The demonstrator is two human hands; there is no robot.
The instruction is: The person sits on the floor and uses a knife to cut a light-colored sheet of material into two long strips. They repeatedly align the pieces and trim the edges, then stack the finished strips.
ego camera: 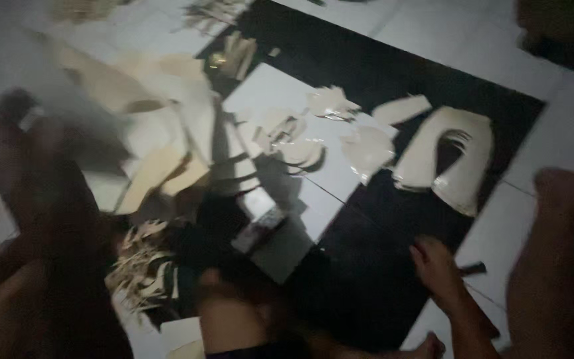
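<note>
While many cut beige pieces already lie on the floor, the blurred left hand seems open and empty, and whether the right hand is closed I cannot tell.

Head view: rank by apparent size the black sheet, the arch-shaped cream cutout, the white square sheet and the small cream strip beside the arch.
1. Black sheet, largest by far.
2. White square sheet.
3. Arch-shaped cream cutout, clearly smaller than the white sheet, though blur and overlapping pieces hide the sheet's edges.
4. Small cream strip, smallest.

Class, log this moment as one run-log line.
left hand: raised, blurred, grip unclear | right hand: on black sheet, near small dark tool | arch-shaped cream cutout: flat on sheet | cream scraps: piled left
</note>
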